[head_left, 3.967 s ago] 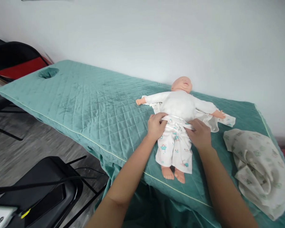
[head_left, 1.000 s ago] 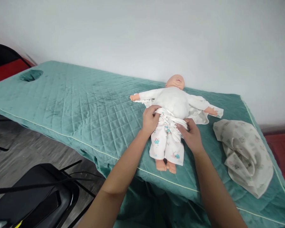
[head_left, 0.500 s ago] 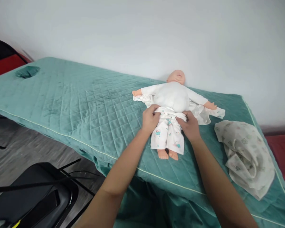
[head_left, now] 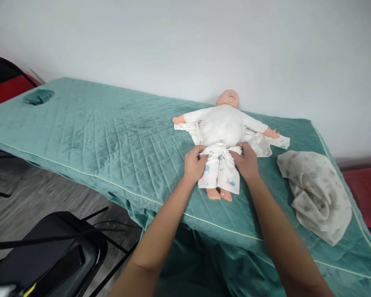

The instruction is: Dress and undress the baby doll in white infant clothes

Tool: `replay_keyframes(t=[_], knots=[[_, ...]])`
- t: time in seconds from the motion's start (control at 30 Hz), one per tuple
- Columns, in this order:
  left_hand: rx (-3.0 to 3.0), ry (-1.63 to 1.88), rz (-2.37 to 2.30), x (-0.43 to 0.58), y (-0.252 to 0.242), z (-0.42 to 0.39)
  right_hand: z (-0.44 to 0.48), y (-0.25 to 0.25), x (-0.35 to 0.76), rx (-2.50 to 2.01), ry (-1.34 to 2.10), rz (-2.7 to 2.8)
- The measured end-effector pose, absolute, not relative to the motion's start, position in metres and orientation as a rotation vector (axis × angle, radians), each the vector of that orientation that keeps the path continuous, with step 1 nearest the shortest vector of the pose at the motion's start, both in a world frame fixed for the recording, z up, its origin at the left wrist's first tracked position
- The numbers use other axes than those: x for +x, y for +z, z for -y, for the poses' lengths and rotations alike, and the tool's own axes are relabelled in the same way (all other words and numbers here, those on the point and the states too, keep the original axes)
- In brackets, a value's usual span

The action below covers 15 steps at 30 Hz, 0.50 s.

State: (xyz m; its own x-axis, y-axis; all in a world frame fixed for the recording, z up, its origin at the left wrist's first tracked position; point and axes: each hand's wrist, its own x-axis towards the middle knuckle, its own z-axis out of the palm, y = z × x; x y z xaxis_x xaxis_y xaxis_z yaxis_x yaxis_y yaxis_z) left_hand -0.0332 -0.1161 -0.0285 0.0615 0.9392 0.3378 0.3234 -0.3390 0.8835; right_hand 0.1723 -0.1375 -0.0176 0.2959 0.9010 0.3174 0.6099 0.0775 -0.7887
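Fingers (head_left: 200, 150) of left hand (head_left: 194, 165) and right hand (head_left: 247, 163) still pinch the waistband (head_left: 220, 149) of the printed trousers (head_left: 220, 175), now snug at the waist of the doll (head_left: 222, 123).

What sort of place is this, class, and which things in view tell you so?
Likely a baby-care training room, though a massage room also fits: a padded bed with a face hole, a doll lying on it, the left hand and right hand gripping its trousers.
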Motion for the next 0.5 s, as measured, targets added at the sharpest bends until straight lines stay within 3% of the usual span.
replay_keyframes(t=[0.5], knots=[[1.886, 1.329, -1.231, -0.034, -0.033, 0.112, 0.190, -0.011, 0.150, -1.630, 0.334, 1.463]])
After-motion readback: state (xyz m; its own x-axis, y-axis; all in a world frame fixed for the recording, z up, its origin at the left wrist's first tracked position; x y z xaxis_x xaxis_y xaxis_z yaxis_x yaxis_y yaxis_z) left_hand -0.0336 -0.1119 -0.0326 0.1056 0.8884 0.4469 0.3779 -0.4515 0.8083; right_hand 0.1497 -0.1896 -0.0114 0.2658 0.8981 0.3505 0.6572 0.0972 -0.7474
